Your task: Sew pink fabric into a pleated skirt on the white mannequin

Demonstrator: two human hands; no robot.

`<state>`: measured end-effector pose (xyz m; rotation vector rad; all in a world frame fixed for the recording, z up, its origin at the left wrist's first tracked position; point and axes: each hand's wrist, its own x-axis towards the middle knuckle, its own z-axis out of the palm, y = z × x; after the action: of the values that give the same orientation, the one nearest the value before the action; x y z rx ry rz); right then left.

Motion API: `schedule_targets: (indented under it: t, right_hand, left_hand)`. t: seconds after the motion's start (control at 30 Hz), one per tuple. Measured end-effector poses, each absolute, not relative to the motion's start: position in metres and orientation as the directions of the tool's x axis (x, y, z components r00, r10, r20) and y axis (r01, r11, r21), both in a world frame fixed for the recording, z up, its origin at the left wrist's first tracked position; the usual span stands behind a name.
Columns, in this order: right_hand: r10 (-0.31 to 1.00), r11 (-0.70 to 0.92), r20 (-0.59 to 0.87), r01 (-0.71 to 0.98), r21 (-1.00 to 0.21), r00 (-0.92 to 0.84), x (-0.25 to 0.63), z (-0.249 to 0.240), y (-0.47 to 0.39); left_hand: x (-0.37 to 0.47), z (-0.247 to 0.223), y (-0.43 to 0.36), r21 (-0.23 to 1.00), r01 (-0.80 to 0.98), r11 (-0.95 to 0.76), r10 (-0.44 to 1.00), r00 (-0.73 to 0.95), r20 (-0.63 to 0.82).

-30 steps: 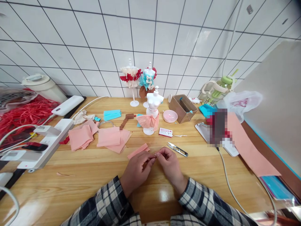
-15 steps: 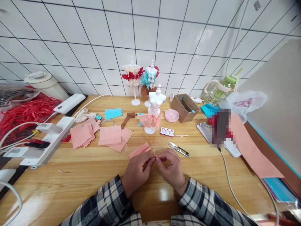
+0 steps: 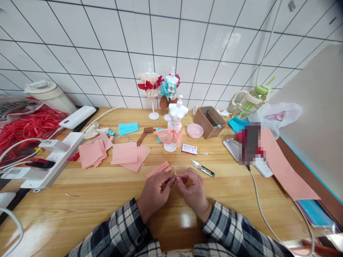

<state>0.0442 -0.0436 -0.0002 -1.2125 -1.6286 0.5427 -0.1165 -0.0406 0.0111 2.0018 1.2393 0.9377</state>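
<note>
My left hand and my right hand meet tip to tip over the table, both closed in a pinch. Between the fingertips a thin pale strip sticks up; its lower part is hidden by the fingers. Just beyond my left hand lies a folded pink paper strip. Thread snips rest beyond my right hand. Farther back stands a small white dress-form mannequin wearing a gathered pink skirt. A small white-and-red box with pale strands beside it is to its right.
Pink paper sheets and a blue folded piece lie left. A pink bowl and cardboard box stand behind. A power strip with cables is far left; a cable crosses the right side.
A little more of the pale strip shows above my fingertips. Both hands stay pinched together in nearly the same spot; the whole view has shifted slightly.
</note>
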Motion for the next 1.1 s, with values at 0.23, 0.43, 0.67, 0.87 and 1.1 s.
schedule_targets:
  t: [0.23, 0.43, 0.67, 0.87, 1.1]
  right_hand:
    - [0.895, 0.426, 0.444, 0.397, -0.813, -0.05, 0.049, -0.001, -0.043]
    - [0.804, 0.584, 0.56, 0.448, -0.677, -0.201, 0.055, 0.002, -0.042]
    - [0.741, 0.639, 0.616, 0.565, -0.522, -0.269, 0.053, 0.001, -0.041]
    - [0.754, 0.613, 0.605, 0.605, -0.508, -0.255, 0.054, -0.001, -0.04]
    - [0.765, 0.586, 0.587, 0.667, -0.461, -0.266, 0.057, -0.003, -0.041]
  left_hand:
    - [-0.117, 0.01, -0.039, 0.789, 0.467, -0.4, 0.91, 0.306, 0.279]
    - [-0.118, 0.013, -0.037, 0.81, 0.458, -0.365, 0.929, 0.235, 0.286]
    - [-0.116, 0.01, -0.034, 0.871, 0.44, -0.22, 0.973, 0.157, 0.166]
    - [-0.117, 0.009, -0.035, 0.889, 0.431, -0.157, 0.969, 0.241, 0.054]
    - [-0.116, 0.016, -0.035, 0.88, 0.449, -0.156, 0.956, 0.294, 0.02]
